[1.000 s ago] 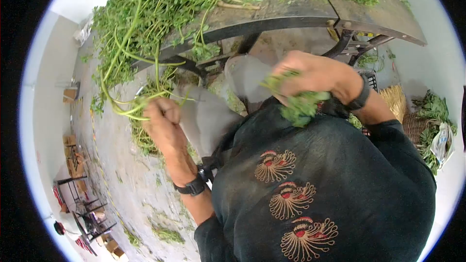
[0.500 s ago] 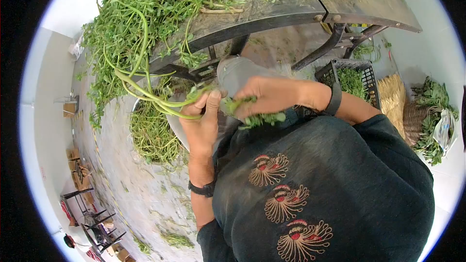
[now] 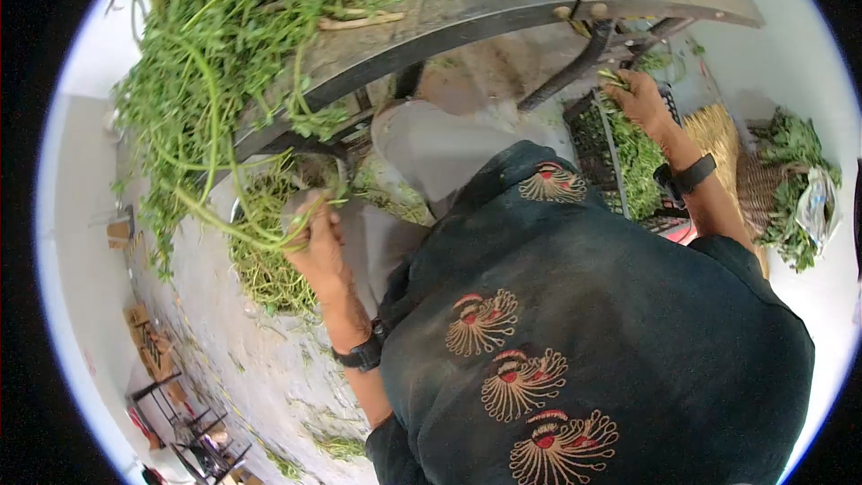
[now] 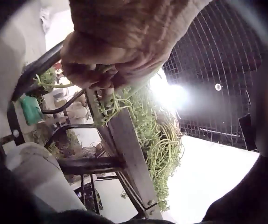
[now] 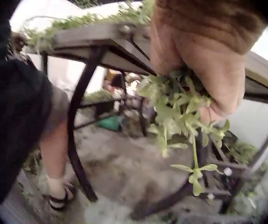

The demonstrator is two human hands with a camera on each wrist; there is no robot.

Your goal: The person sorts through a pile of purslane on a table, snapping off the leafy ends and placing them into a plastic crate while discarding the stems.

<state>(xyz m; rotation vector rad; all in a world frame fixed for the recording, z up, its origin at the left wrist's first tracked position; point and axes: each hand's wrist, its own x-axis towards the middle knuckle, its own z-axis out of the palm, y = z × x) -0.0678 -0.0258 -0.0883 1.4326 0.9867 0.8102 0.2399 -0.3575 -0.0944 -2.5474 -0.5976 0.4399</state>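
Note:
The left hand (image 3: 316, 242) grips several long green stems (image 3: 235, 232) near the table's front edge; the stems trail up to the leafy heap (image 3: 224, 45) on the table. In the left wrist view that hand (image 4: 117, 51) has its fingers curled, with small leaves (image 4: 117, 103) poking out below. The right hand (image 3: 642, 101) is over the black crate (image 3: 613, 154) of greens, pinching a small bunch. Up close in the right wrist view, leafy sprigs (image 5: 180, 109) hang from the right hand's (image 5: 208, 56) curled fingers.
Below the left hand stands a round container of stems (image 3: 265, 274). A table (image 3: 431, 36) with metal legs curves across the top. Right of the crate are a straw bundle (image 3: 714, 139) and a woven basket (image 3: 759, 189) with greens. Boxes (image 3: 148, 341) lie at far left.
The right hand has moved away from the left hand, out to the right over the crate, with its bunch. The left hand has shifted left and still grips the stems.

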